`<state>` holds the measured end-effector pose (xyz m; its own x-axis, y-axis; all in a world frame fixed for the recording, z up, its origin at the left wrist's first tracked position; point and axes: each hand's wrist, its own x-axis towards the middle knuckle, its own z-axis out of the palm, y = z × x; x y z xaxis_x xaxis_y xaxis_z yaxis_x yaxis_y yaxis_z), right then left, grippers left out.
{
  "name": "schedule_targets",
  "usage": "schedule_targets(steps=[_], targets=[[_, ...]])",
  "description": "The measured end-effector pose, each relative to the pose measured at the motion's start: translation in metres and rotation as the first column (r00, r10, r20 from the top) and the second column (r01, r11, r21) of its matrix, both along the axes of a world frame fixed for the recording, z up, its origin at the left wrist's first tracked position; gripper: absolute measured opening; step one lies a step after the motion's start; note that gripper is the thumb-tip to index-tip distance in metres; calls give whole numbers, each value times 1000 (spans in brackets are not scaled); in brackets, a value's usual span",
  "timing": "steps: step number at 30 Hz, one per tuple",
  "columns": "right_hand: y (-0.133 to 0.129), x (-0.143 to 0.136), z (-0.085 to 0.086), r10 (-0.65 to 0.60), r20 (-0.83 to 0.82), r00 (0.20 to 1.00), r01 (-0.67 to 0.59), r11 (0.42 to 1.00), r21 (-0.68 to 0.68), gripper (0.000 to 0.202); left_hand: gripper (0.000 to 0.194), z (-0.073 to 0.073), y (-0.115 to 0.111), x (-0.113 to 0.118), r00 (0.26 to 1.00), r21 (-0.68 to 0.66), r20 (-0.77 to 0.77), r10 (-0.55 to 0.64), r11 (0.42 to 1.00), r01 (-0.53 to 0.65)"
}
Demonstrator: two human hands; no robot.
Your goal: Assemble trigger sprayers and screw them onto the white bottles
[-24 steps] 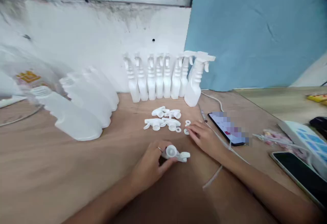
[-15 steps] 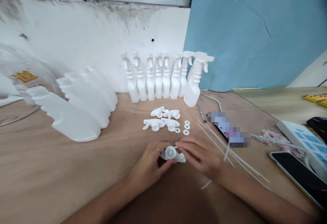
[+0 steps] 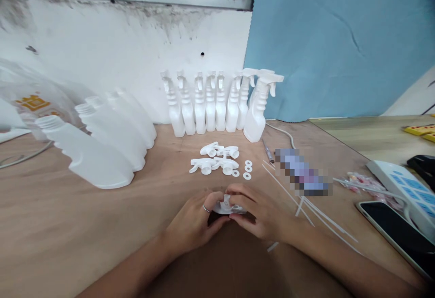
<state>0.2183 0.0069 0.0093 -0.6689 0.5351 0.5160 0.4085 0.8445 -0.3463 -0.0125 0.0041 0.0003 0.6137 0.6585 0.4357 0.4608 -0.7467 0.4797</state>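
Between my two hands is a white trigger spray head [image 3: 225, 203], its round collar facing up toward me. My left hand [image 3: 197, 214] is closed around its left side, thumb below and fingers above. Closed on its right side is my right hand [image 3: 260, 212], with fingertips at the collar; they partly cover it. Just beyond lie several loose trigger spray heads [image 3: 206, 166] in two rows. Beside them are several flat white washers [image 3: 247, 176]. Thin white dip tubes [image 3: 326, 221] lie to the right of my right hand.
Assembled spray bottles [image 3: 210, 112] stand along the wall. Open-necked bottles [image 3: 102, 162] lean in a row at the left, by a plastic bag [image 3: 34, 103]. At the right are a blurred-screen phone [image 3: 302, 173], a dark phone [image 3: 397, 234] and a white power strip [image 3: 401, 189].
My right hand has moved left and closed onto the spray head, its fingertips now over the collar. The left hand's fingers have shifted nearer the collar.
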Motion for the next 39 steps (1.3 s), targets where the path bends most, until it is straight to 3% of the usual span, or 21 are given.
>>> schedule_targets(steps=[5,11,21,28,32,34,36,39], targets=[[2,-1,-3,-4,68,998,0,999,50,34,29,-2,8,-1,996,156,-78,-50,986,62],[3,-1,-2,-9,112,994,2,998,68,33,24,-8,13,-2,997,270,-48,-56,961,67],[6,1,-2,-1,71,997,-12,983,184,28,30,-11,12,-1,998,289,-36,-54,955,62],[6,1,-4,14,69,998,-22,992,125,27,22,-7,11,-1,997,259,-41,-66,963,75],[2,4,12,-3,128,992,-3,999,47,33,24,-7,11,-2,997,241,-22,-68,968,72],[0,16,23,-40,199,979,42,999,-8,40,24,-8,10,-2,999,214,-33,-26,976,33],[2,36,31,-155,184,971,155,988,15,47,24,-8,10,-2,998,176,-53,44,984,-34],[11,73,34,-330,132,935,324,944,60,31,28,-8,9,-2,988,141,-74,135,982,-123]])
